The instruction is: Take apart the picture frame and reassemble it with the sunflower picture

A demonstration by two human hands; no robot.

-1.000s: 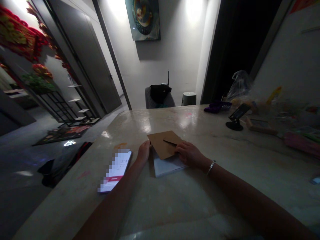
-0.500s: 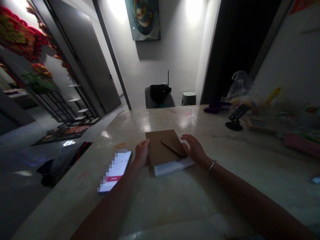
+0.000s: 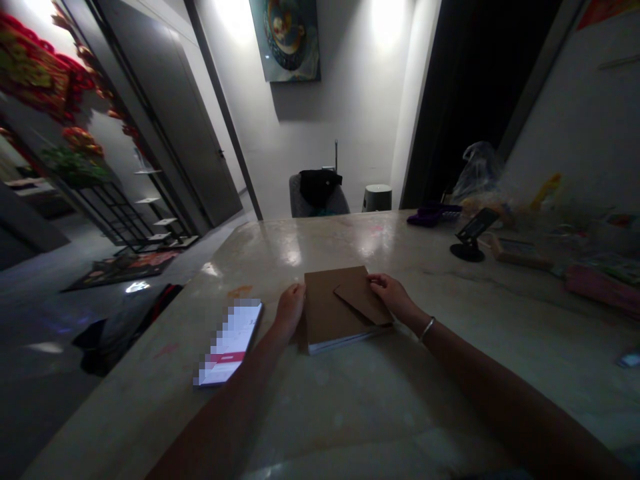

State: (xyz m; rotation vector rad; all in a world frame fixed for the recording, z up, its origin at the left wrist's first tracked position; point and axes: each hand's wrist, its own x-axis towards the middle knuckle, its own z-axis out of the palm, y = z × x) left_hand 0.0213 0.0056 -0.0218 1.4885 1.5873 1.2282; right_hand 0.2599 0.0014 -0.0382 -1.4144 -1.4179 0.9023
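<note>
A brown kraft-covered notebook (image 3: 325, 307) lies on the table in front of me, its white page edges showing along the near side. A triangular flap of the cover lies across its right half, with a dark gap under the flap's edge. My left hand (image 3: 290, 310) is closed at the notebook's left edge, thumb up near the corner. At the right edge, my right hand (image 3: 393, 293) has its bent fingers closed on the cover near the far right corner. The fingertips under the cover are hidden.
A lit phone (image 3: 233, 343) lies on the marble table (image 3: 340, 413) left of my left forearm. A black phone stand (image 3: 470, 240), a purple item (image 3: 433, 215), a shallow box (image 3: 520, 250) and a plastic bag (image 3: 480, 173) stand at the right. Beyond the table is a chair (image 3: 319, 193).
The notebook has shifted right and slightly nearer, and its cover now sits over the white pages that stuck out before. My right hand's fingers have closed in on the right edge.
</note>
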